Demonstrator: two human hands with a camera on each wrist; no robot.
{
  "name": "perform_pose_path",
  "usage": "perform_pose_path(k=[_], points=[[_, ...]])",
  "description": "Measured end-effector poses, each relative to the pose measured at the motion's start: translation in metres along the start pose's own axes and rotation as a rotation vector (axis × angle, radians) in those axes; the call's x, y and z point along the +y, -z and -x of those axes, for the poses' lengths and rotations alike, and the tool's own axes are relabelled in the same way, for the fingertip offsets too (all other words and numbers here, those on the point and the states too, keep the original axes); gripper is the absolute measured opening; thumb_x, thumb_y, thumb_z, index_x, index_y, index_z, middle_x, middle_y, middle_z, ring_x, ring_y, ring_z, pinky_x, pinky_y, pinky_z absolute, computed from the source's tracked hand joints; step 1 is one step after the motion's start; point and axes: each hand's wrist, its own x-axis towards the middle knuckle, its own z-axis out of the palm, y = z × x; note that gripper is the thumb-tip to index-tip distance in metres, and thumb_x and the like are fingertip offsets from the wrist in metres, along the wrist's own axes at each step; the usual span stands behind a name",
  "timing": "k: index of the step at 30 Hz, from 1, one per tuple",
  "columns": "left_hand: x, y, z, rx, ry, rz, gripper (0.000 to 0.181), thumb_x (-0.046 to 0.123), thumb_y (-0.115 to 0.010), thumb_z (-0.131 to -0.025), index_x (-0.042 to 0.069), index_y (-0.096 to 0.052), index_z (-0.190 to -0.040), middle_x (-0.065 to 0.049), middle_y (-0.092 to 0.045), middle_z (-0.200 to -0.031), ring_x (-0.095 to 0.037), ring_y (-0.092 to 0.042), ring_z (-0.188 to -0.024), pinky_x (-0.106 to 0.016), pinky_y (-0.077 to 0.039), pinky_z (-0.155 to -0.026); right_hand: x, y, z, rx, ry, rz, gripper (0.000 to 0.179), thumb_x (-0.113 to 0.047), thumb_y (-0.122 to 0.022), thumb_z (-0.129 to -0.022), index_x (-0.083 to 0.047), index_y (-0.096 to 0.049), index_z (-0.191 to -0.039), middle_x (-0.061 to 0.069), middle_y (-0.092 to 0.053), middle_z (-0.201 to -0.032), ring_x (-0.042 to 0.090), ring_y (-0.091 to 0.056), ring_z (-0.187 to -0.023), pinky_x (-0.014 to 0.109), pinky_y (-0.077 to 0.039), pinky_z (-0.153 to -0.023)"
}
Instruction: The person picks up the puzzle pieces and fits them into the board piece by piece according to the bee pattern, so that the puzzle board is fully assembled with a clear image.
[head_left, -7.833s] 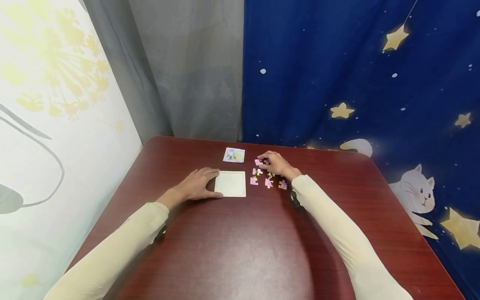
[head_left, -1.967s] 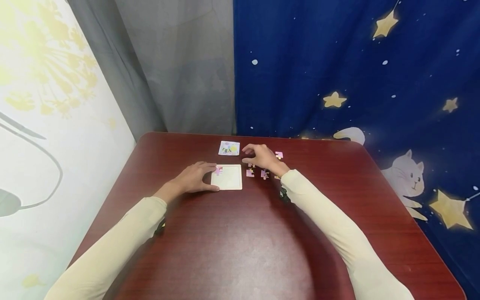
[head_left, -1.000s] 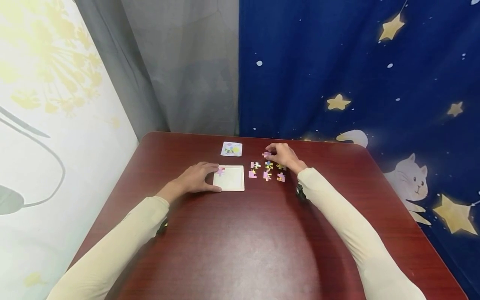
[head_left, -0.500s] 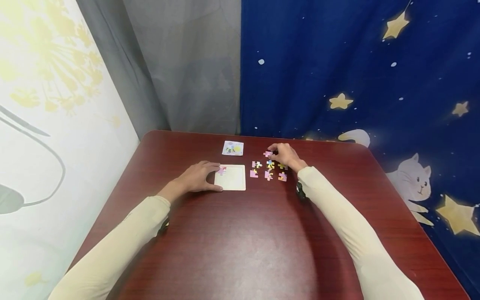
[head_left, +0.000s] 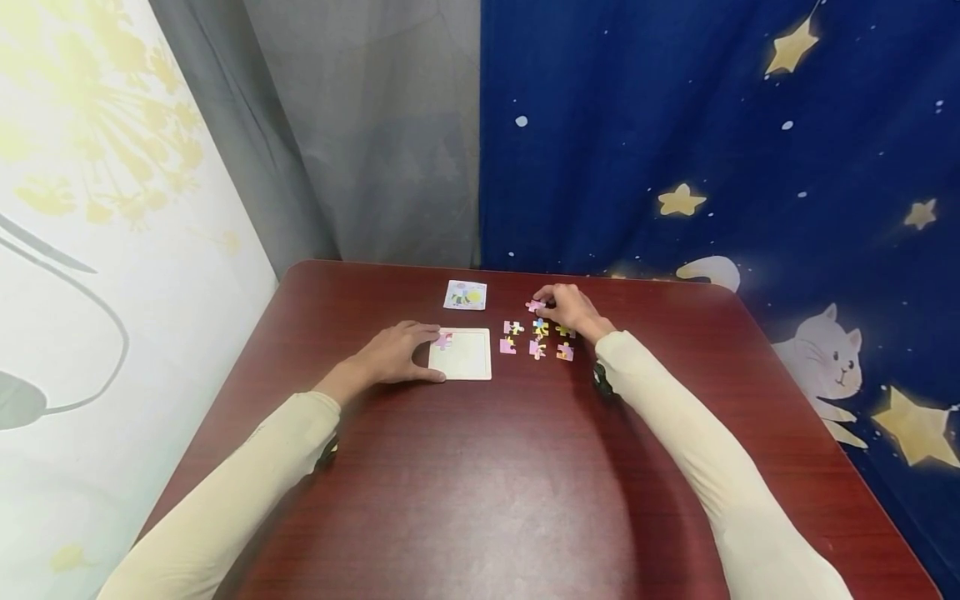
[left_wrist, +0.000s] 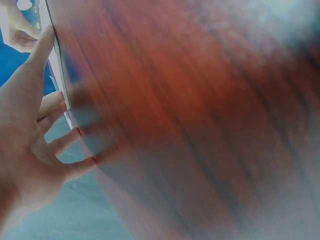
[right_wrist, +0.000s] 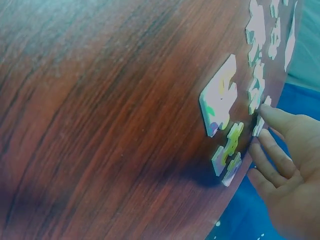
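My left hand rests at the left side of a shallow white puzzle tray, thumb at its front edge and fingertips at its back corner. The left wrist view shows those fingers spread, tips on the table. A pink puzzle piece lies in the tray's back-left corner. My right hand pinches another pink puzzle piece between thumb and fingers, at the back of the loose pieces. In the right wrist view the thumb lies on that piece near the tabletop.
Several loose puzzle pieces lie in rows right of the tray. Behind the tray is a small picture card with a bee-like drawing. The dark red table ends at a grey curtain and a blue star-patterned curtain.
A pink piece has come into the tray's back-left corner since the oldest frame. My right hand has moved right from near the card to the loose pieces and now pinches one. The left hand stays.
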Motion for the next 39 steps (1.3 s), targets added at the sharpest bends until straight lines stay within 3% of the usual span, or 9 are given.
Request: perform_pose_path(k=[10,21,39], points=[[0.000,-0.001,0.000,0.006,0.002,0.005,0.095,0.067,-0.081,-0.079,0.007,-0.057,-0.149,-0.009,-0.050,-0.158,-0.035,-0.042,-0.145,-0.056,-0.038,-0.115,-0.009,-0.001,0.002,0.026,0.104,-0.015,0.024,-0.025,-0.073,-0.100,-0.011,-0.078,-0.120,0.007,-0.076,-0.111,0.022,-0.069,-0.100,0.041,-0.055,-0.091],[-0.004,-0.005,-0.001,0.012,-0.002,0.001,0.096,0.069,-0.080,-0.078,0.008,-0.058,-0.149,-0.008,-0.051,-0.157,-0.035,-0.044,-0.144,-0.057,-0.040,-0.113,-0.023,0.001,0.010,0.030,0.197,-0.002,0.024,-0.017,-0.074,-0.099,-0.009,-0.078,-0.121,0.011,-0.070,-0.110,0.022,-0.067,-0.095,0.037,-0.055,-0.081],[-0.003,-0.002,-0.001,0.003,-0.007,0.008,0.097,0.070,-0.079,-0.078,0.008,-0.057,-0.149,-0.007,-0.050,-0.158,-0.034,-0.043,-0.145,-0.057,-0.038,-0.115,-0.044,-0.004,0.014,0.004,0.317,0.009,0.024,-0.013,-0.075,-0.097,-0.010,-0.079,-0.120,0.009,-0.074,-0.117,0.023,-0.064,-0.105,0.039,-0.054,-0.088]])
